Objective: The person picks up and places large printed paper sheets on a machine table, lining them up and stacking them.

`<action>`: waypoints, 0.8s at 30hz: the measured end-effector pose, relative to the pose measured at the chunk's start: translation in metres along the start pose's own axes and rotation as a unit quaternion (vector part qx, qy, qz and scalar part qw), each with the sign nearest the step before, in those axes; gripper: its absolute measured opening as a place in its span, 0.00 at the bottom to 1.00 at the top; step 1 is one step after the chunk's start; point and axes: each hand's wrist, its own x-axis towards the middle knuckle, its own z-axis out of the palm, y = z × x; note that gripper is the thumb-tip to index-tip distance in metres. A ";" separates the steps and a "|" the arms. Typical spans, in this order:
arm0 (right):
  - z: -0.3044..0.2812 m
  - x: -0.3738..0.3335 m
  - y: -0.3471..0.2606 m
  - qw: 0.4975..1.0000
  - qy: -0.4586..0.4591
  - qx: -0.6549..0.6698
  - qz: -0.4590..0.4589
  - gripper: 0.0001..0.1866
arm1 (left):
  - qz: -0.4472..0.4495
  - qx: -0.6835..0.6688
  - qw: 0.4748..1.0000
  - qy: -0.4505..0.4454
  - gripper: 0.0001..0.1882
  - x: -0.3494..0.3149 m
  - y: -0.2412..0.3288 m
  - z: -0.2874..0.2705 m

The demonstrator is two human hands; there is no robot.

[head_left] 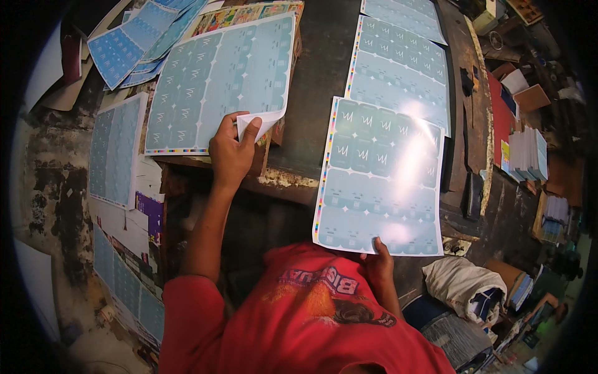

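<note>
A large pale blue-green printed sheet (218,87) lies on a stack at the left of the table. My left hand (232,153) pinches its near right corner between thumb and fingers, and the corner curls up to show its white underside. Close to my body, my right hand (379,265) grips the near edge of a glossy printed sheet (380,168), thumb on top and fingers mostly hidden beneath. Bright light glares off this sheet. Its far end overlaps another similar sheet (398,81) lying on the dark table.
The dark table (311,93) has a worn near edge. More blue sheets (140,43) lie loosely at the far left, and a stack of prints (115,149) stands lower at the left. Book stacks (526,153) are at the right, with a cloth bag (464,290) near my right arm.
</note>
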 end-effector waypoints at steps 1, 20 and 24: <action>0.002 -0.001 -0.004 1.000 0.006 -0.014 0.001 0.20 | -0.013 0.001 1.000 -0.008 0.19 0.004 0.000 -0.001; 0.012 0.066 -0.045 0.987 -0.141 0.053 -0.057 0.27 | 0.068 0.047 0.986 -0.142 0.29 -0.044 0.022 -0.011; 0.027 0.084 -0.057 0.984 -0.155 0.040 -0.078 0.28 | 0.064 0.034 0.983 -0.166 0.21 -0.035 -0.011 -0.023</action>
